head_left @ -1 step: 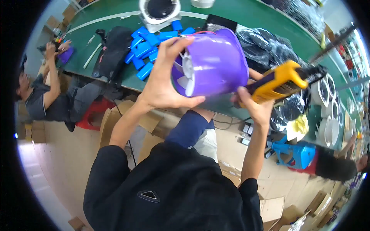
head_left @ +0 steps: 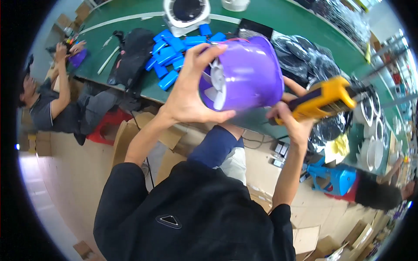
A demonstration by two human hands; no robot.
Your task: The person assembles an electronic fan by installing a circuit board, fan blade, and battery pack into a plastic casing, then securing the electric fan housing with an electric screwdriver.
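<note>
My left hand point(head_left: 191, 93) grips the open left end of a purple cylindrical fan housing point(head_left: 250, 74), thumb below and fingers above. White fan blades point(head_left: 216, 85) show inside that end. The housing is held on its side in the air at the near edge of the green table. In my right hand point(head_left: 296, 119) is a yellow-and-black power screwdriver point(head_left: 324, 102), its thin tip pointing left beneath the housing's right end. Some right-hand fingers stretch up beside the housing's rim; whether they touch it is unclear.
Blue wrapped battery packs point(head_left: 167, 54) lie heaped on the green table point(head_left: 143, 87) beside a black bag point(head_left: 135, 48). A round white-and-black device point(head_left: 187, 11) stands behind. Plastic-wrapped black parts point(head_left: 300, 50) and white rings point(head_left: 370, 148) are at right. Co-workers sit left and right.
The whole view has shifted slightly. My right hand and the screwdriver have moved a little right and down from the housing, while my left hand keeps its grip.
</note>
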